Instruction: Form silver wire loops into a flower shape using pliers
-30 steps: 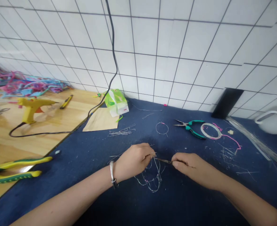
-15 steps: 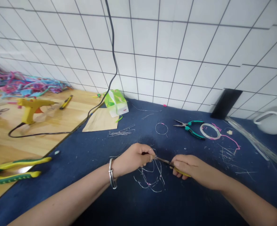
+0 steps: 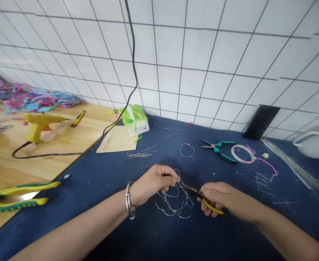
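My left hand (image 3: 152, 183) pinches the top of a tangled frame of thin silver wire (image 3: 175, 203) with small pink beads, held just above the blue cloth (image 3: 99, 174). My right hand (image 3: 224, 201) is wrapped round small yellow-handled pliers (image 3: 202, 198). The plier tips point left and reach the wire right by my left fingertips. A metal bangle sits on my left wrist.
Teal-handled pliers (image 3: 219, 148), a small wire ring (image 3: 187, 150), a coil of clear cord (image 3: 243, 153) and a bundle of straight wires (image 3: 140, 152) lie beyond my hands. On the wooden table at left are a yellow glue gun (image 3: 38, 125), its black cable and large yellow-green cutters (image 3: 18, 195). A tissue pack (image 3: 134, 119) stands by the tiled wall.
Both hands and the wire frame have shifted slightly right and toward me. My right hand has turned, so the pliers' yellow handle shows below the palm.
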The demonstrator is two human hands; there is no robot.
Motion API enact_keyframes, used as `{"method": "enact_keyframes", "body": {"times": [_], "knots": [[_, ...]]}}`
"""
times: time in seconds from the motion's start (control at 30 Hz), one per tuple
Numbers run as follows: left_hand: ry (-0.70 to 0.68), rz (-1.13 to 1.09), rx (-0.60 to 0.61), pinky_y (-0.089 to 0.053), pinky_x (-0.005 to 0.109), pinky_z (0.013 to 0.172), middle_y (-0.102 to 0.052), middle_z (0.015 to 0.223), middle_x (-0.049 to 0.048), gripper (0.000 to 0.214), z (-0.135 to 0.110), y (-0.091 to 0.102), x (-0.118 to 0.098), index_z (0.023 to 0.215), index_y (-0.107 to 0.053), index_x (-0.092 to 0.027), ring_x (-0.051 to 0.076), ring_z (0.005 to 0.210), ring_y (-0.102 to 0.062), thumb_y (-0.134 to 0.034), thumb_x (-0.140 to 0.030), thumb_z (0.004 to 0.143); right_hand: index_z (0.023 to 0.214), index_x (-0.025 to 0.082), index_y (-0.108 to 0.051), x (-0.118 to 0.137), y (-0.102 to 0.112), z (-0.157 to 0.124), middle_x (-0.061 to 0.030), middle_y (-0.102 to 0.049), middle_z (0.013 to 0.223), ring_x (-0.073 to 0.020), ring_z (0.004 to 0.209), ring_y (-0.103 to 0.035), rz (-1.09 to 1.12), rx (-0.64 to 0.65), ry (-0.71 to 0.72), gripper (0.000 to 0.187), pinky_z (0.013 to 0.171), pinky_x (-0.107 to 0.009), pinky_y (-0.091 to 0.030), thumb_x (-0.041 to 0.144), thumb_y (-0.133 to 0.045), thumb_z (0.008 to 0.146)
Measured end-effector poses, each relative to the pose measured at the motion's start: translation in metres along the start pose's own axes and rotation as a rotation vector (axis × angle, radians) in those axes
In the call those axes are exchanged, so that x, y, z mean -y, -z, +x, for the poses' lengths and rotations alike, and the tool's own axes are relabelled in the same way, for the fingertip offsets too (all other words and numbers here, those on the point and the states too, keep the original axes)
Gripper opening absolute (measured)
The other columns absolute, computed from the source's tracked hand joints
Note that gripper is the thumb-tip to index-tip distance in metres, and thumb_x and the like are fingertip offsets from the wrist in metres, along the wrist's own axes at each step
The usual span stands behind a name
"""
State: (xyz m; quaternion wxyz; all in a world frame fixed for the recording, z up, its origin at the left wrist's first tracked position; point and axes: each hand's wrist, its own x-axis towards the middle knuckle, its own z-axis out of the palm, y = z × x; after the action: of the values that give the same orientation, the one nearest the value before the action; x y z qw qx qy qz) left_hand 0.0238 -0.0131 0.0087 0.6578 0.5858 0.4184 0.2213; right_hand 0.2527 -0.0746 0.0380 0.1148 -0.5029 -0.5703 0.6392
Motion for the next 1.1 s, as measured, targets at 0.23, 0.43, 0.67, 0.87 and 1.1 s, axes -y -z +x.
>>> {"method": "enact_keyframes", "body": {"times": [0.23, 0.43, 0.67, 0.87, 1.1], "knots": [[-0.004, 0.021, 0.028, -0.039, 0.018, 0.047, -0.052, 0.056, -0.0025, 0.012, -0.0004, -0.0014, 0.0061, 0.073, -0.065, -0.016, 0.007, 0.049, -0.045, -0.053, -0.016, 0.071, 0.082, 0.015, -0.054, 0.0001, -0.0008, 0.0013, -0.0055, -0.062, 0.083, -0.0132, 0.072, -0.060, -0.002, -0.018, -0.016, 0.036, 0.065, -0.026, -0.047, 0.043, -0.033, 0.089], [-0.019, 0.060, 0.042, -0.039, 0.019, 0.052, -0.055, 0.061, -0.0022, 0.010, -0.0016, -0.0023, 0.0054, 0.072, -0.063, -0.016, 0.007, 0.051, -0.046, -0.053, -0.018, 0.073, 0.081, 0.014, -0.054, -0.0025, -0.0041, 0.0039, -0.0054, -0.062, 0.076, -0.0118, 0.062, -0.060, 0.085, -0.039, -0.041, 0.032, 0.055, -0.023, -0.045, 0.038, -0.033, 0.089], [-0.040, 0.033, 0.090, -0.037, 0.021, 0.054, -0.057, 0.066, -0.0015, 0.011, -0.0021, -0.0021, 0.0073, 0.076, -0.064, -0.016, 0.007, 0.051, -0.046, -0.053, -0.016, 0.075, 0.084, 0.014, -0.054, -0.0054, -0.0049, 0.0058, -0.0040, -0.061, 0.073, -0.0108, 0.058, -0.058, 0.120, -0.018, -0.025, 0.029, 0.050, -0.021, -0.043, 0.035, -0.034, 0.088], [-0.059, -0.065, 0.156, -0.038, 0.022, 0.055, -0.057, 0.069, -0.0002, 0.011, -0.0016, -0.0011, 0.0068, 0.078, -0.064, -0.014, 0.007, 0.052, -0.047, -0.053, -0.015, 0.076, 0.085, 0.014, -0.054, -0.0050, -0.0025, 0.0056, -0.0032, -0.060, 0.072, -0.0090, 0.056, -0.054, 0.104, -0.019, -0.011, 0.029, 0.047, -0.019, -0.039, 0.035, -0.034, 0.088], [-0.068, -0.091, 0.202, -0.039, 0.024, 0.058, -0.056, 0.070, 0.0009, 0.011, -0.0007, 0.0010, 0.0069, 0.080, -0.063, -0.012, 0.008, 0.055, -0.048, -0.053, -0.016, 0.079, 0.086, 0.015, -0.054, -0.0063, -0.0010, 0.0044, -0.0020, -0.058, 0.072, -0.0077, 0.055, -0.051, 0.062, -0.035, 0.004, 0.031, 0.047, -0.018, -0.036, 0.039, -0.036, 0.088]]}}
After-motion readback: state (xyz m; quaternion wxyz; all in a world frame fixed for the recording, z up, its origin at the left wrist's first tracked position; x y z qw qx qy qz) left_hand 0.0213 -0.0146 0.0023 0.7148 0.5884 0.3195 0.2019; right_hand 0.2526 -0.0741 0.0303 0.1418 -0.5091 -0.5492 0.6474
